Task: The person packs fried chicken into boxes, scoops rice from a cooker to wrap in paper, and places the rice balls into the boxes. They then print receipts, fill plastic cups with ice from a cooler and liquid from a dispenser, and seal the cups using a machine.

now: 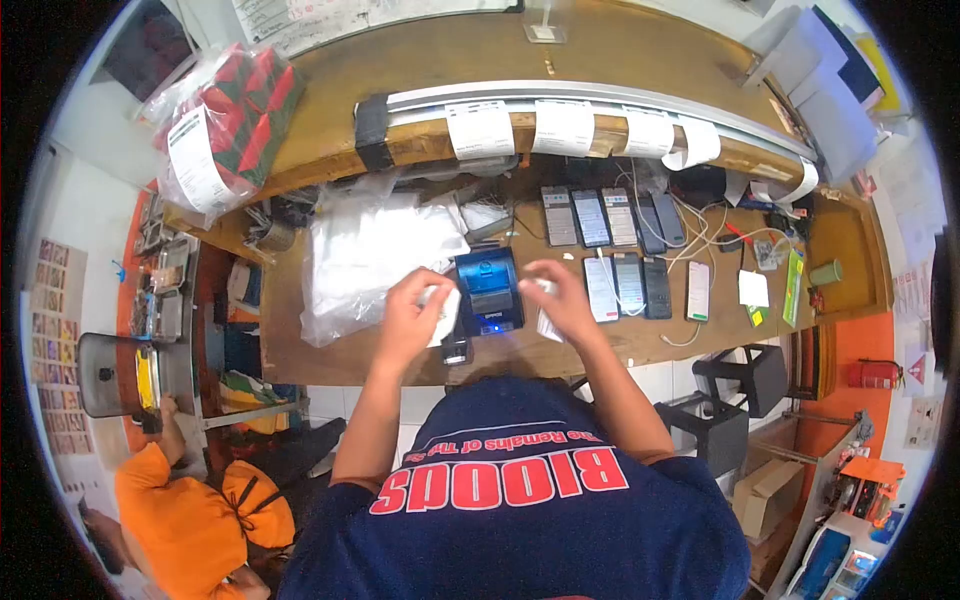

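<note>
A compact box-shaped device with a glossy blue top and black body (487, 288) stands on the brown wooden desk (285, 345), between the person's two hands, with a small blue light glowing at its near edge. The left hand (416, 312) is just left of it, fingers curled around a small white paper-like piece (446, 318). The right hand (558, 300) is just to its right, fingers bent and thumb drawn in; a bit of white shows at the fingers, but I cannot tell whether they grip it. A white slip (549, 327) shows just on the near side of that hand.

A small black object (456, 350) lies at the desk's near edge, by the device's near left corner. Farther left, a large clear plastic bag with white contents (360, 260) spreads over the desk. To the right, several dark-framed smartphones (629, 284) lie in a far row and a near row, with white cables (712, 243) among and beyond them. White printed paper labels (563, 127) hang along the raised wooden shelf (420, 138) at the far side. At the near left, another person in orange clothing (185, 515) is beside a metal rack.
</note>
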`<state>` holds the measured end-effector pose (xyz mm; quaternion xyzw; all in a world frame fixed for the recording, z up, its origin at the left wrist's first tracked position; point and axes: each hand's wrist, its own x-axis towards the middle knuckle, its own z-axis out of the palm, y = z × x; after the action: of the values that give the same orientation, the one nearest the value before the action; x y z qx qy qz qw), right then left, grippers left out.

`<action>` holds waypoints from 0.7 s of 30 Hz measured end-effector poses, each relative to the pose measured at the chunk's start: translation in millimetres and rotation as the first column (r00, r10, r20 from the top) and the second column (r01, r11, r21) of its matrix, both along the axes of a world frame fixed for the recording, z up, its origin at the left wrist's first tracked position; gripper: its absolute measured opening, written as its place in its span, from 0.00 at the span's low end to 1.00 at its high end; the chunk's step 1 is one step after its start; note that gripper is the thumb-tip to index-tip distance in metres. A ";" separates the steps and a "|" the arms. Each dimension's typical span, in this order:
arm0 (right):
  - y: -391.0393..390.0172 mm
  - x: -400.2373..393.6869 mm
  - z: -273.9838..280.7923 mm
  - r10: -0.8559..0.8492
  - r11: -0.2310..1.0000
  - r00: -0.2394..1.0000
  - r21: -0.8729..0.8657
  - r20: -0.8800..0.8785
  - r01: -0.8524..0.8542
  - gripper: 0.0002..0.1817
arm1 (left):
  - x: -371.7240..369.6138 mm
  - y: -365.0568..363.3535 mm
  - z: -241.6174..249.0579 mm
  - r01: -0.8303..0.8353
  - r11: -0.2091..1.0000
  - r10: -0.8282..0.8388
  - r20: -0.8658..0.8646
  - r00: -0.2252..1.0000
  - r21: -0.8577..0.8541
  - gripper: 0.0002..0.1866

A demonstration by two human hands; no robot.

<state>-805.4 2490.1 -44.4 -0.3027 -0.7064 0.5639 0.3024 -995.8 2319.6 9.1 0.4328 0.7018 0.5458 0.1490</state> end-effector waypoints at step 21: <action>-1.3 -23.6 -1.3 0.090 0.851 0.970 -0.489 -0.227 -0.193 0.21 | -125.5 139.6 107.1 -0.217 0.952 0.303 -0.768 0.564 0.216 0.14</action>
<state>-828.9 2488.9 -45.7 -0.2616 -0.5203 0.7775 0.2375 -1121.2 2459.3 116.2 0.5278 0.7231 0.3462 -0.2805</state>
